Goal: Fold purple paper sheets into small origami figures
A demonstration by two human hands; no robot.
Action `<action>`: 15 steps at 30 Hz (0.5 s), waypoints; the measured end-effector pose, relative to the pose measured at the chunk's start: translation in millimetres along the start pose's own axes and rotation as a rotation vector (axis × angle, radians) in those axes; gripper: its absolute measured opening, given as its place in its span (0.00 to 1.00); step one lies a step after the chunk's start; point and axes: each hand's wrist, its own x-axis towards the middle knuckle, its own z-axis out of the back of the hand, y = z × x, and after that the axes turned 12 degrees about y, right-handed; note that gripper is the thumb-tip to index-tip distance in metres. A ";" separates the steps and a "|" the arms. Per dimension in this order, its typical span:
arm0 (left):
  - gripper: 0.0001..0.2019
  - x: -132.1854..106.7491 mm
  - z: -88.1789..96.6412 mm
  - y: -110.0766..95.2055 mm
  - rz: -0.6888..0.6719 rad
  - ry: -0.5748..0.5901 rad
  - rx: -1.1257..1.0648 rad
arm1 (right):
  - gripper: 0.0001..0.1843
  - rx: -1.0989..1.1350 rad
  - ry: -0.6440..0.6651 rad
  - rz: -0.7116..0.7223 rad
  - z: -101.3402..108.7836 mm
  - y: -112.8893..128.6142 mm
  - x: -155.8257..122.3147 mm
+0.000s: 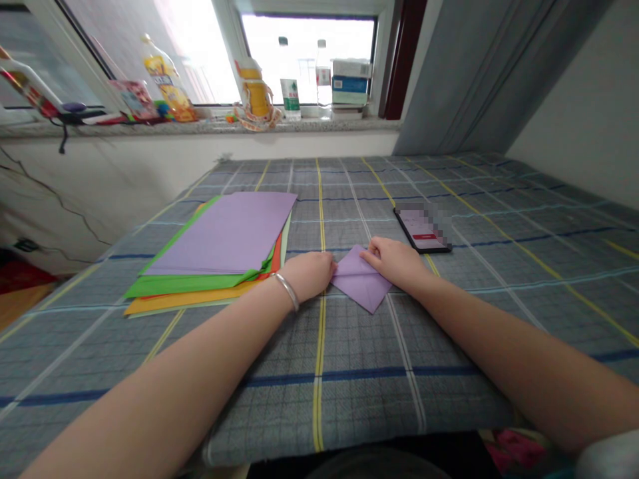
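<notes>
I have the small folded purple paper square [363, 283] between 2 hands: the left hand [310, 273] pinches its left corner; the right hand [397, 261] curls at its upper-right edge, clamped or not I cannot tell. Grey plaid cloth [359, 352] gives me room down to its near edge.

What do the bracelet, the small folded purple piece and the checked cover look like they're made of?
Bracelet: probably metal, silvery and shiny, judging by its bright highlights.
Folded purple piece: looks like matte paper, with crisp straight edges and crease lines.
Checked cover: woven-looking cloth, dull and textured, with slight wrinkles; the fibre can't be told.
</notes>
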 end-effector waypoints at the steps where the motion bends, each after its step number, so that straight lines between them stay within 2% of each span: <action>1: 0.18 0.3 -3.3 -3.2 0.052 -0.051 0.025 | 0.14 0.001 0.001 0.000 -0.2 -0.1 0.7; 4: 0.19 1.9 -8.7 -11.4 0.130 -0.121 0.071 | 0.13 -0.007 0.013 0.006 -0.4 -0.1 2.9; 7: 0.20 3.9 -7.9 -14.9 0.149 -0.144 0.093 | 0.13 -0.011 0.028 0.002 -0.4 0.0 4.2; 11: 0.21 5.8 -6.8 -14.0 0.156 -0.163 0.102 | 0.12 -0.005 0.028 0.001 -1.2 0.0 4.6; 15: 0.21 8.9 -10.6 -11.3 0.101 -0.242 0.141 | 0.09 -0.007 0.009 -0.007 -3.0 -1.0 6.1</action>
